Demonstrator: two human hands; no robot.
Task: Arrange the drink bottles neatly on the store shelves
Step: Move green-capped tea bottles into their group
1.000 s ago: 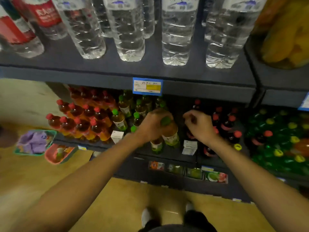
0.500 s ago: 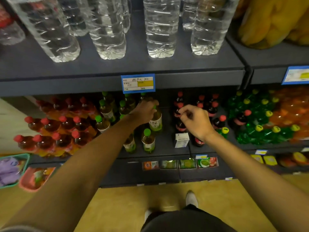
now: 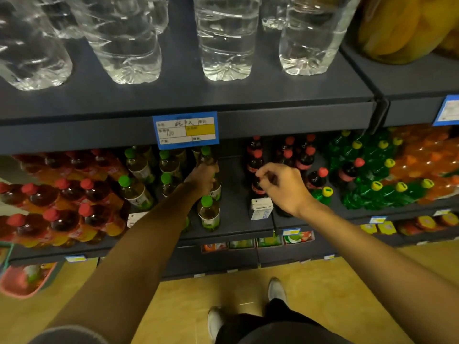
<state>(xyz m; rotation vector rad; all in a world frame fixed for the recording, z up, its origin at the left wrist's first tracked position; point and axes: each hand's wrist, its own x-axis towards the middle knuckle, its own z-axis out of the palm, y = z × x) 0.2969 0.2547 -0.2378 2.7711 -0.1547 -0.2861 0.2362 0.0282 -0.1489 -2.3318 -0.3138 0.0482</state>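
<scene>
On the middle shelf (image 3: 236, 229), my left hand (image 3: 202, 177) reaches in and grips a green-capped tea bottle (image 3: 217, 189) from above, hiding its cap. That bottle stands upright behind another green-capped tea bottle (image 3: 210, 217) at the shelf front. More of the same bottles (image 3: 139, 170) stand in rows to the left. My right hand (image 3: 280, 186) hovers with fingers curled and thumb against the forefinger, holding nothing, just in front of the dark red-capped cola bottles (image 3: 255, 161).
A small white carton (image 3: 260, 209) stands below my right hand. Red-capped tea bottles (image 3: 62, 194) fill the left, green soda bottles (image 3: 367, 175) and orange ones (image 3: 422, 160) the right. Large water bottles (image 3: 226, 45) stand on the upper shelf, whose edge carries a price tag (image 3: 185, 130). A pink basket (image 3: 22, 279) sits on the floor.
My left hand has carried the tea bottle from the shelf front deeper in, behind the front bottle. The right hand kept its curled pose by the cola bottles. My view has shifted.
</scene>
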